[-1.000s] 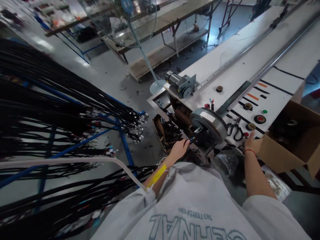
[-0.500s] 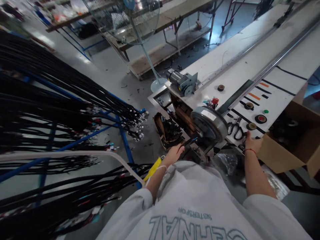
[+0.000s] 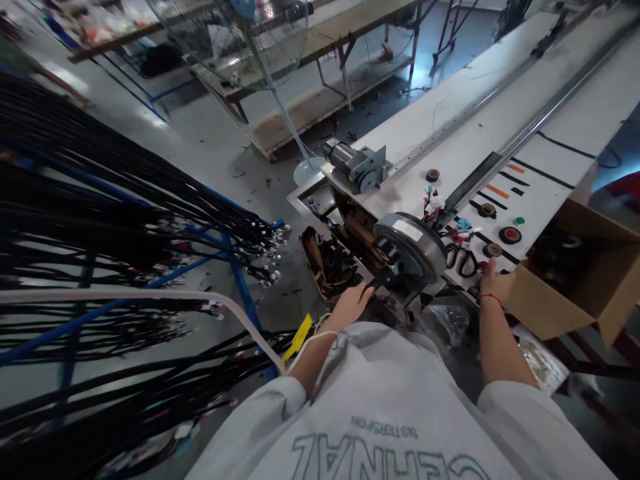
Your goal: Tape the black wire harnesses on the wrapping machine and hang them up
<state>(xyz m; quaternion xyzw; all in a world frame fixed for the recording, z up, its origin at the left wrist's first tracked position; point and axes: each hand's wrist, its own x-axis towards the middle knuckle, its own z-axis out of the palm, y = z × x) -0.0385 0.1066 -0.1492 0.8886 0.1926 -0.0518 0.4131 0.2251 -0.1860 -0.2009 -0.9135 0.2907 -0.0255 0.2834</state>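
Note:
My left hand [image 3: 351,304] is closed around a black wire harness [image 3: 381,278] at the near side of a large grey ring-shaped wheel [image 3: 417,247]. Loose connector ends [image 3: 434,203] in white and red stick up beyond the wheel, and a teal connector [image 3: 464,224] with pale wires lies over the bench beside it. My right hand [image 3: 496,285] rests at the bench's front edge, thumb stretched out next to a small red button [image 3: 483,265]; its other fingers are mostly hidden. Black-handled scissors [image 3: 463,260] lie just left of that thumb, and a tape roll [image 3: 493,249] sits beyond it.
A long white bench [image 3: 480,127] carries a motor [image 3: 353,163], tape rolls and black and orange strips. An open cardboard box [image 3: 555,300] stands at right. Black harnesses hang on a blue rack [image 3: 245,287] at left. A fan [image 3: 240,40] stands behind; a bin [image 3: 315,257] sits below the wheel.
My left hand has moved slightly closer to the wheel with the harness. Connectors and pale wires now show over the bench near the scissors. My right hand stays at the bench edge; the view shifted a little.

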